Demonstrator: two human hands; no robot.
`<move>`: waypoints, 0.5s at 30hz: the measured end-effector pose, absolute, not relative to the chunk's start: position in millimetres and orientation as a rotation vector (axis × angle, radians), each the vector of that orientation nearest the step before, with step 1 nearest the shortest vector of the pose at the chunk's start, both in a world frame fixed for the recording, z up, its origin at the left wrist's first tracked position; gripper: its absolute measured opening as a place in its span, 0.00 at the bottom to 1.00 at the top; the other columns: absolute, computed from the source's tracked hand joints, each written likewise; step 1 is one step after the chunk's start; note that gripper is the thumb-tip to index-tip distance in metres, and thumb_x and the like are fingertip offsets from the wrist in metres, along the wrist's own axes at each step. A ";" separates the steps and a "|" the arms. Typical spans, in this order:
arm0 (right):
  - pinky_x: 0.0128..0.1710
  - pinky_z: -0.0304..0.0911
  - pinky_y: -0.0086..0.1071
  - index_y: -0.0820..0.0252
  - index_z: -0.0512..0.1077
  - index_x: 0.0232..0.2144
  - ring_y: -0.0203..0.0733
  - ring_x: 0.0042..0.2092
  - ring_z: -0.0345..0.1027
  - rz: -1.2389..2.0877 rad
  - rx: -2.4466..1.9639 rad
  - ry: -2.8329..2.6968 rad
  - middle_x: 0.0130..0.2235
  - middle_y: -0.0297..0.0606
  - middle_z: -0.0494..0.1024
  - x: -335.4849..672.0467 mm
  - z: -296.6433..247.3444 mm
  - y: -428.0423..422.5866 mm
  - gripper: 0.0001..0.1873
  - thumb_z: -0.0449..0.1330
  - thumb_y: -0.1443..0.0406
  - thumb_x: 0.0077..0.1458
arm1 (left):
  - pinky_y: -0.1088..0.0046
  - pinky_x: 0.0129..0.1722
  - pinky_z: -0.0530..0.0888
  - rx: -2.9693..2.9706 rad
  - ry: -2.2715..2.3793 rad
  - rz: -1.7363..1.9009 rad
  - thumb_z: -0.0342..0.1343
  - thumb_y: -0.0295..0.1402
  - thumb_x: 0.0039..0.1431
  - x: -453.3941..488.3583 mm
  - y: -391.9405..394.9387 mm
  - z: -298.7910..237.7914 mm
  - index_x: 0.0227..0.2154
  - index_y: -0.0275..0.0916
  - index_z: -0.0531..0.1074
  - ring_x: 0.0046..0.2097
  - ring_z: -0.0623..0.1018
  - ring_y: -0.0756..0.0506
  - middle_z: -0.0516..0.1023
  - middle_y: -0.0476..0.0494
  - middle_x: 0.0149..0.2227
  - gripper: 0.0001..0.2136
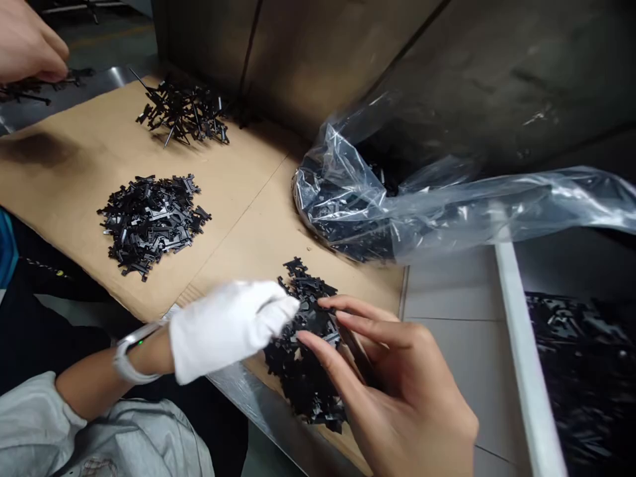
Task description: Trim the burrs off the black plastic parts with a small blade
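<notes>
My left hand (233,324), in a white glove and blurred by motion, is over the near edge of a pile of small black plastic parts (311,391). Its fingers are pressed together; anything between them is hidden. My bare right hand (397,371) reaches over the same pile from the right, thumb and forefingers spread apart, fingertips close to the glove. A dark strip shows inside the right palm, and I cannot tell whether it is a part or shadow. Another heap of black plastic parts (154,222) lies to the left on the cardboard (238,179).
A tangled heap of thin black pieces (186,112) sits at the back. Clear plastic bag (348,192) holds dark parts beside a metal wall. At right, a white-edged bin (519,344) contains black parts (581,371). Another person's hand (30,43) is at upper left.
</notes>
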State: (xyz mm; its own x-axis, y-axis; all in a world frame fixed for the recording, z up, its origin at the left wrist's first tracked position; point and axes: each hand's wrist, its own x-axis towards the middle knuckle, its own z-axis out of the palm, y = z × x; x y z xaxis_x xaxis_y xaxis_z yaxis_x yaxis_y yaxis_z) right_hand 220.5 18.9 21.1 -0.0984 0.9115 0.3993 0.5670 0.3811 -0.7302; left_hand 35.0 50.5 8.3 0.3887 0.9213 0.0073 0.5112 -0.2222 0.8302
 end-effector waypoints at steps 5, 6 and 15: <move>0.25 0.68 0.36 0.54 0.70 0.37 0.46 0.29 0.78 0.269 -1.712 -2.091 0.38 0.42 0.83 238.9 17.3 22.7 0.19 0.54 0.47 0.67 | 0.57 0.43 0.71 2.322 1.981 0.262 0.46 0.36 0.71 -31.2 48.2 16.8 0.49 0.38 0.76 0.45 0.79 0.33 0.80 0.34 0.45 0.15; 0.23 0.65 0.37 0.54 0.70 0.37 0.45 0.26 0.76 0.239 -1.753 -2.135 0.37 0.42 0.83 239.9 15.9 22.9 0.22 0.50 0.45 0.67 | 0.57 0.41 0.70 2.357 2.105 0.080 0.47 0.37 0.70 -43.3 49.4 18.0 0.49 0.37 0.76 0.45 0.79 0.32 0.80 0.32 0.44 0.16; 0.24 0.69 0.37 0.53 0.69 0.37 0.49 0.31 0.81 0.114 -1.582 -2.171 0.42 0.44 0.84 250.1 7.0 30.4 0.28 0.44 0.40 0.67 | 0.64 0.38 0.62 2.344 2.202 -0.181 0.54 0.38 0.67 -65.3 67.8 25.1 0.37 0.38 0.79 0.46 0.76 0.34 0.78 0.34 0.41 0.11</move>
State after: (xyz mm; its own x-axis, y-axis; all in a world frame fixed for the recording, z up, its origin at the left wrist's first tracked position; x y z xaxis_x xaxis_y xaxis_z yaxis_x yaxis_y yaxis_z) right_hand 250.1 30.4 7.0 -0.2417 0.9209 0.3057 0.8840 0.3390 -0.3220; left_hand -65.3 67.8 25.1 0.0605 0.9978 -0.0270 0.9889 -0.0636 -0.1344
